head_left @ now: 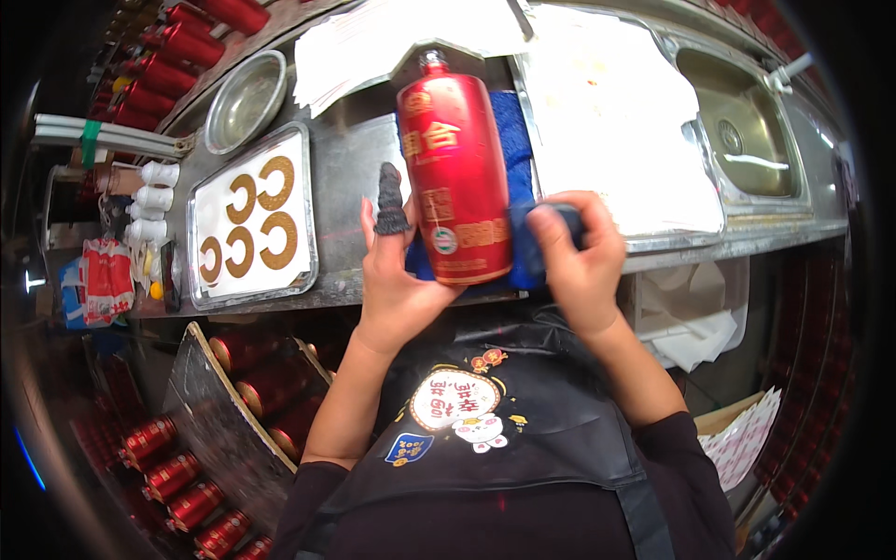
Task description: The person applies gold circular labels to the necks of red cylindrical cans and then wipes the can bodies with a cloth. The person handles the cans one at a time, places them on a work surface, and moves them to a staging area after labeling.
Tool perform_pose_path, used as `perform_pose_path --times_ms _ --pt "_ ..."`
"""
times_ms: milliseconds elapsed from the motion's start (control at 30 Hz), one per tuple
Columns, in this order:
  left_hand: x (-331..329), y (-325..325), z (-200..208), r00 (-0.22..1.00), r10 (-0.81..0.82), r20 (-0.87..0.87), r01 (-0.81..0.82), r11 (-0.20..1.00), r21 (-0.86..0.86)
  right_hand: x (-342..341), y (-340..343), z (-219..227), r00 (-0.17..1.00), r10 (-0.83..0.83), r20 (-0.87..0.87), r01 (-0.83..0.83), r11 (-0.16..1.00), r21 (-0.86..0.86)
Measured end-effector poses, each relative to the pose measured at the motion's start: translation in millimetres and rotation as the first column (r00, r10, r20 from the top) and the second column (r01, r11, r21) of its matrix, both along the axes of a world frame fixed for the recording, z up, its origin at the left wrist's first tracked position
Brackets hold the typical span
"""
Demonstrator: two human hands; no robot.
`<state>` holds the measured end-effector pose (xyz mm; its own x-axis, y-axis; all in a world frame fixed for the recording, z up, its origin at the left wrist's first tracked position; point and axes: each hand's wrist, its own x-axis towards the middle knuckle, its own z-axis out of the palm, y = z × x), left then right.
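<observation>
A large red bottle (455,173) with gold lettering and a dark neck lies over a blue towel (513,126), its base toward me. My left hand (399,280) grips its lower left side, a ribbed black finger cot (390,201) standing up on one finger. On the other side, my right hand (581,257) is closed round a dark, rounded block (557,227) against or close beside the bottle's lower right; its kind I cannot make out. Left of the bottle, a metal tray (303,238) lined with white paper carries several gold C-shaped pieces (277,240).
A steel bowl (245,101) stands behind the tray. White paper sheets (383,47) lie at the back, and a paper-covered tray (611,121) at right, beside a sink (747,140). Crates of red bottles (252,373) sit below left; a clear bin (691,303) is under the counter.
</observation>
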<state>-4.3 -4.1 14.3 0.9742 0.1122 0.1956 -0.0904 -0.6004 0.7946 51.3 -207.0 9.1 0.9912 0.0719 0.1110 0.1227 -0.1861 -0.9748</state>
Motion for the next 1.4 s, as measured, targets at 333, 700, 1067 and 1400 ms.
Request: perform_pose_path --times_ms 333,700,1067,1400 --pt "-11.4 -4.7 -7.4 0.967 -0.012 0.255 -0.046 0.974 0.222 -22.1 -2.3 15.5 0.773 0.331 0.541 -0.318 0.940 -0.121" --pt "-32.7 -13.2 -5.5 0.938 0.153 0.312 -0.162 0.987 0.003 95.7 26.4 56.0 0.925 0.064 0.374 -0.046 0.997 -0.056" --pt "140.1 16.5 33.2 0.988 0.150 -0.030 -0.150 0.989 -0.011 45.8 -83.8 -37.4 0.822 0.372 -0.431 -0.313 0.928 0.205" --pt "142.6 15.6 54.6 0.962 0.114 -0.247 -0.156 0.975 -0.156 -23.3 -3.0 31.5 0.753 0.548 0.364 -0.255 0.753 -0.606"
